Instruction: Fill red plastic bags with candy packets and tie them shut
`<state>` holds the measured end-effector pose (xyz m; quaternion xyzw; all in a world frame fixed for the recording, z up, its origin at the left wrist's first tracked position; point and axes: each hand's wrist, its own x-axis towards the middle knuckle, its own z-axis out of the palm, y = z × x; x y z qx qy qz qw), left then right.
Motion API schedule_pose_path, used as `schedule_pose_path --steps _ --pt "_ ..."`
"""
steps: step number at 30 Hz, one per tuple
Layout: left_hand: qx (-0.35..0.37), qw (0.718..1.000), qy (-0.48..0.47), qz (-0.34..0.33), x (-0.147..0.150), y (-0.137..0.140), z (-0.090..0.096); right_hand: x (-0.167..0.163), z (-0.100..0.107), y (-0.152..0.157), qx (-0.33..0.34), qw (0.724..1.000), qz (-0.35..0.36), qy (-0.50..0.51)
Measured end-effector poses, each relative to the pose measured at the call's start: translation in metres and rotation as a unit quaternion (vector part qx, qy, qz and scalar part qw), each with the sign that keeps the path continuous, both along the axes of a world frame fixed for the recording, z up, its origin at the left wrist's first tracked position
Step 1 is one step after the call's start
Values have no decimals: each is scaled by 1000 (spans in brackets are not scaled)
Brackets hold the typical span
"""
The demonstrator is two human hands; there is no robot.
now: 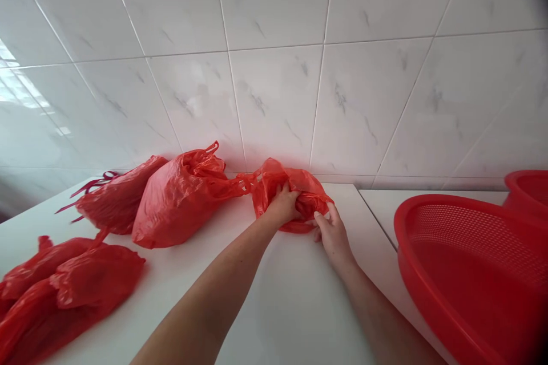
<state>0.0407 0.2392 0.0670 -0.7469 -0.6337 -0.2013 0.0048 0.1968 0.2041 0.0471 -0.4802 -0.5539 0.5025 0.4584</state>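
Observation:
A red plastic bag (306, 179) stands with its mouth spread, close to the tiled wall. My left hand (283, 205) reaches into that mouth with its fingers stretched out and apart; the fingertips are partly hidden by the plastic. On the bag's right side, my right hand (333, 232) pinches the rim between thumb and fingers. What lies at the bottom of this bag cannot be made out. Just left of it sits a full, bulging red plastic bag (171, 199), whose handle loops reach toward the bag at my hands.
Behind the bulging bag lies another filled red bag (111, 202) with a dark pink ribbon. More red bags (81, 291) lie at the front left of the white table (274, 302). Right, a large red mesh basket (428, 274) stands beside another red basket (531, 188). White tiles (274, 97) rise behind.

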Motion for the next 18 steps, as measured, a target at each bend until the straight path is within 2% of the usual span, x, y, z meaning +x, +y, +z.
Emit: schedule_pose_path --steps 5,8,12,18 --pt "5 1000 3 -30 -14 -6 -13 -1 0 11 -11 999 -38 -24" --pt "8 999 7 -35 -21 -15 -16 2 5 14 -16 999 -51 -4" --pt "8 1000 -15 -8 -28 -23 -17 9 8 19 -38 999 -33 14" --pt "-53 996 -59 42 -32 -19 -10 7 2 23 -37 999 -27 12"
